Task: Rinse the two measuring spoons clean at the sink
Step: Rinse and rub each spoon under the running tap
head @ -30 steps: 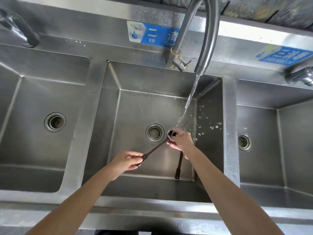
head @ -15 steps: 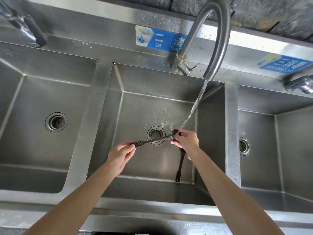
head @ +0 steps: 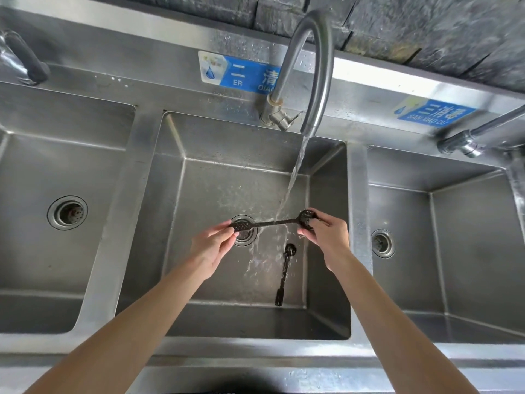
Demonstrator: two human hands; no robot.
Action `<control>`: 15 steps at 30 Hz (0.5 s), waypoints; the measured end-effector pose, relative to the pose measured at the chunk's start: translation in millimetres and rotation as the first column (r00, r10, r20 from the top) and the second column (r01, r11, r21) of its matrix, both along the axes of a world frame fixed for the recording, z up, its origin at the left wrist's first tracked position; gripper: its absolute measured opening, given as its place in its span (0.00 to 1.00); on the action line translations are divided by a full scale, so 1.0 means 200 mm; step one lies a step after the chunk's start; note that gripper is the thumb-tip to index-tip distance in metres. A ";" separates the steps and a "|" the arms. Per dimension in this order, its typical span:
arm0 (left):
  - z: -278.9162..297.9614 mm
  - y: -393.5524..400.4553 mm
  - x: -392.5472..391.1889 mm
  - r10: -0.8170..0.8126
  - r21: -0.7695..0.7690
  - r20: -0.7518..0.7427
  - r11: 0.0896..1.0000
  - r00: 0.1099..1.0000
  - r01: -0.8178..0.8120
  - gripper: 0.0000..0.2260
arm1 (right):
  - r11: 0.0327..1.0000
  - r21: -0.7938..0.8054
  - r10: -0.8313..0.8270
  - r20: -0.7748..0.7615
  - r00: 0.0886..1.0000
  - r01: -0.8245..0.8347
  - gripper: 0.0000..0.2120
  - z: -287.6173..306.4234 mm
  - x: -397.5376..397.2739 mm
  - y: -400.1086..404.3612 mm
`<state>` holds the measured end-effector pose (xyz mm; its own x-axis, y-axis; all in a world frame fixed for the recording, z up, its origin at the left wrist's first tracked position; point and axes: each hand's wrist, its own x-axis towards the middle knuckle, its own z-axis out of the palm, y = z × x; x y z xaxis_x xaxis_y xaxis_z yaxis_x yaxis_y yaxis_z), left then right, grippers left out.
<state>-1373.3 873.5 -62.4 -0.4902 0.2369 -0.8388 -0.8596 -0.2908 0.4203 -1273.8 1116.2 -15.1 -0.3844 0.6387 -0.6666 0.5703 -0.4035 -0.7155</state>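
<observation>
I hold a dark measuring spoon (head: 272, 222) level over the middle basin (head: 176, 223). My left hand (head: 211, 245) pinches its handle end above the drain. My right hand (head: 326, 236) grips its bowl end. Water from the curved faucet (head: 318, 72) falls on the middle of the spoon's handle. The second dark measuring spoon (head: 285, 273) lies on the basin floor below, its bowl away from me and its handle pointing towards me.
A stainless three-basin sink: left basin (head: 42, 251) and right basin (head: 468, 251), each with a drain. Other faucets stand at far left (head: 25, 61) and far right (head: 471, 140). Blue labels are stuck on the backsplash (head: 241, 73).
I turned the spoon from slanted to level and raised its handle end. The stream now hits the handle instead of the bowl. The other spoon's bowl came into view.
</observation>
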 end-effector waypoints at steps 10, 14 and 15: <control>0.05 0.26 0.07 -0.171 -0.028 -0.020 0.985 0.985 0.171 0.11 | 0.996 0.053 -0.069 -0.040 0.997 0.071 0.12 0.14 0.16 0.24; 0.04 0.35 0.10 -0.112 0.026 0.005 0.993 0.994 0.112 0.10 | 0.996 0.086 -0.023 -0.047 0.999 0.027 0.08 0.19 0.22 0.29; 0.05 0.37 0.11 -0.091 0.046 0.010 0.995 0.996 0.091 0.11 | 0.997 0.065 -0.028 -0.088 0.996 0.034 0.07 0.20 0.24 0.30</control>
<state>-1350.8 948.4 -53.0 -0.4546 0.3176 -0.8321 -0.8883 -0.2296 0.3977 -1225.6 1175.6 25.3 -0.4179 0.6934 -0.5871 0.4928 -0.3698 -0.7876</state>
